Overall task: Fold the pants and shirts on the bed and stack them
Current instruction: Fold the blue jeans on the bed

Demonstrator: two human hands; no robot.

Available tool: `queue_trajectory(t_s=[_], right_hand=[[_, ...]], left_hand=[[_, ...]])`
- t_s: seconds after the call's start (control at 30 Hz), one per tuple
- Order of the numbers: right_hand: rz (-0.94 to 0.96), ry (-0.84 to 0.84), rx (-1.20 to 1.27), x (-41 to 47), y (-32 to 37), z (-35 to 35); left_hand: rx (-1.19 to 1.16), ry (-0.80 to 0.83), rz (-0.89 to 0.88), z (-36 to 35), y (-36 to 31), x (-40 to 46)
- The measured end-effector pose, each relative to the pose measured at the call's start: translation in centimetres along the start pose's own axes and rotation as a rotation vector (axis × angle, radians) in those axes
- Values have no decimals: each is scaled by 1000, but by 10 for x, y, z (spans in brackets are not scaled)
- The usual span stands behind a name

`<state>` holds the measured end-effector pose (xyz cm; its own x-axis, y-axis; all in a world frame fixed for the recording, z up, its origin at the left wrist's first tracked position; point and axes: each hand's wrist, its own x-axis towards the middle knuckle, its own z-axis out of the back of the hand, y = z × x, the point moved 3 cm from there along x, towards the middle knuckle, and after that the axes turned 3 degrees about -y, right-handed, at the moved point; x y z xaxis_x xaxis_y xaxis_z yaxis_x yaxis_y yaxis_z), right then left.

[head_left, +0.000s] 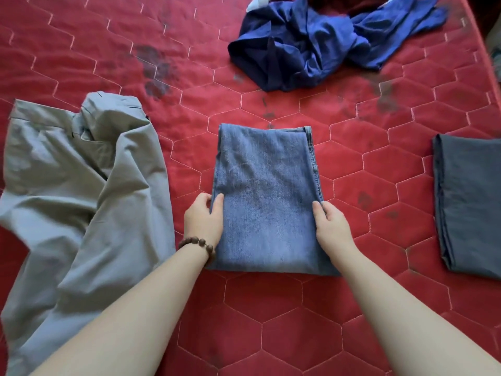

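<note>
In the head view, the jeans lie folded into a neat rectangle in the middle of the red bed, with the left hand and right hand each pinching a side edge, thumb on top and fingers tucked under, seemingly ready to lift them. A folded dark garment lies at the right, so I judge about two pieces done, while the grey trousers at the left and the crumpled blue clothes at the far side are still unfolded, and nothing is stacked. No brand, label or writing can be read.

Red quilted bed bears folded jeans, grey trousers, blue shirt
</note>
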<state>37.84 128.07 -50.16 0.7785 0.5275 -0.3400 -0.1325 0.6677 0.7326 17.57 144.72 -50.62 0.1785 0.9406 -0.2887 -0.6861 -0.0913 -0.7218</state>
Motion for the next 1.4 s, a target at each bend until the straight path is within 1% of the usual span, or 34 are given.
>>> queue_trajectory(t_s=[0.07, 0.13, 0.23, 0.3, 0.37, 0.43, 0.5, 0.6, 0.63, 0.67, 0.7, 0.73, 0.77, 0.8, 0.83, 0.87, 0.9, 0.93, 0.97, 1.0, 1.03, 1.1, 1.13, 1.2, 1.27, 1.3, 1.33, 1.37, 1.4], right_hand=[[-52, -14, -74, -14, -7, 11], [-59, -22, -130, -36, -15, 24], [-43, 5, -287, -60, -27, 35], [-44, 79, -375, -66, -29, 32], [-28, 88, -301, -63, -25, 34], [-12, 7, -236, -57, -21, 39], [13, -64, -283, -54, -23, 41], [-91, -58, -442, -58, -36, 36], [-130, -102, -455, -60, -38, 37], [-148, -186, -453, -61, -36, 41], [-91, -301, -461, -62, -31, 44], [51, -382, -487, -63, -22, 44], [251, -386, -518, -64, -13, 39], [468, -317, -554, -66, -4, 27], [641, -181, -596, -69, 1, 12], [740, -33, -651, -72, 2, -3], [769, 91, -718, -73, -2, -13], [761, 171, -791, -70, -9, -19], [732, 222, -868, -64, -17, -19], [718, 238, -940, -57, -26, -14], [723, 239, -995, -50, -34, -8], [764, 205, -1067, -38, -42, 3], [776, 158, -1069, -35, -42, 5], [758, -2, -984, -35, -29, 1], [747, -157, -835, -30, -5, -15], [776, -155, -767, -25, 9, -26], [824, -99, -740, -19, 22, -38], [863, -23, -757, -13, 31, -49], [862, 46, -803, -6, 34, -57]], left_hand=[[103, -17, 21, 8, 12, -18], [151, 18, -8, 12, 24, -39], [86, 49, -13, 9, 31, -55], [65, 41, 17, 7, 27, -56], [57, 29, 19, 4, 24, -57], [48, 22, 16, 1, 26, -62], [61, -1, 20, -1, 27, -69], [133, -11, 40, -6, 27, -75], [167, -19, 49, -7, 27, -77], [206, -44, 55, -5, 26, -78], [259, -90, 41, -1, 24, -79], [328, -152, -21, 3, 20, -80], [397, -211, -139, 4, 14, -82], [444, -243, -309, 2, 5, -84], [472, -215, -497, -4, -3, -86], [505, -131, -664, -14, -8, -88], [564, -15, -767, -24, -11, -89], [649, 105, -797, -33, -9, -89], [736, 205, -781, -40, -6, -86], [795, 271, -745, -43, -1, -84], [815, 299, -714, -45, 4, -81], [807, 283, -693, -46, 8, -80], [797, 270, -686, -46, 6, -81], [735, 192, -710, -45, -8, -76], [691, 50, -777, -45, -25, -55], [717, 10, -797, -46, -34, -40], [769, 6, -795, -48, -41, -24], [812, 23, -776, -51, -44, -9], [838, 47, -741, -56, -43, 4]])
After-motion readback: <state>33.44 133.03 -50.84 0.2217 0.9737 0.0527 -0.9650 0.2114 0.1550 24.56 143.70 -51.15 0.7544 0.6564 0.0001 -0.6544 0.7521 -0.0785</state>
